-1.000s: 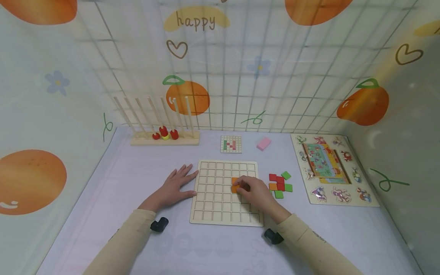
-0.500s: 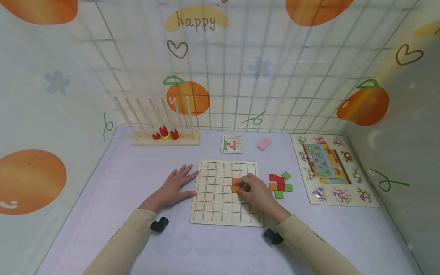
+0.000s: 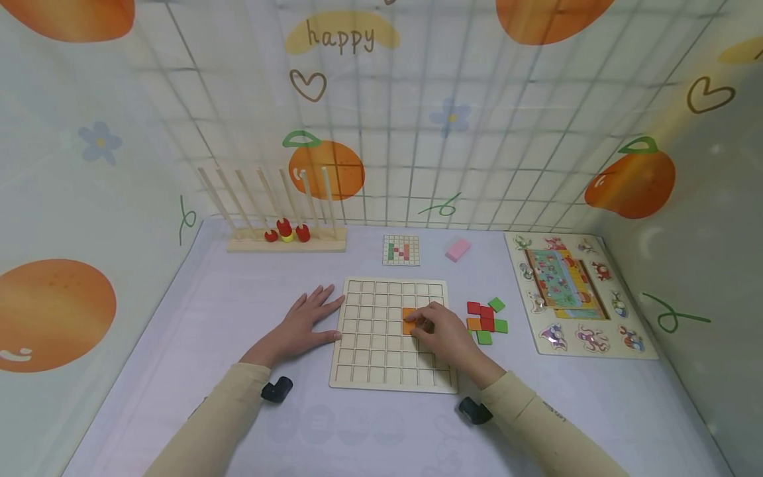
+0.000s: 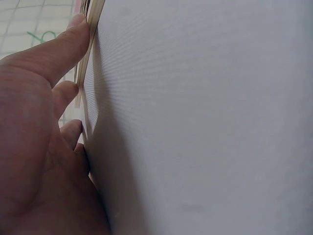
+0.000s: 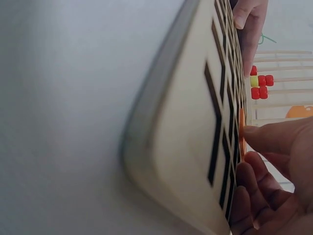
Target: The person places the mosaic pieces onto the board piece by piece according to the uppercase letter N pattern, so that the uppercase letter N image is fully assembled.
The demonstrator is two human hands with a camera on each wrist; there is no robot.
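On the grid board [image 3: 381, 341]: orange tiles [image 3: 408, 311] lay.
My right hand [image 3: 444, 336]: curled narrow at them; pinching or touching, I couldn't tell.
My left hand [image 3: 304, 326]: spread wide, touched the board's edge.
Head view alone: showed the pattern card [image 3: 401, 250].

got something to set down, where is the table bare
Bare: the left side of the table, between the rack, left hand and table edge; and front right, between puzzle and right sleeve. Crowded: the board, right hand over it, loose tiles beside it.
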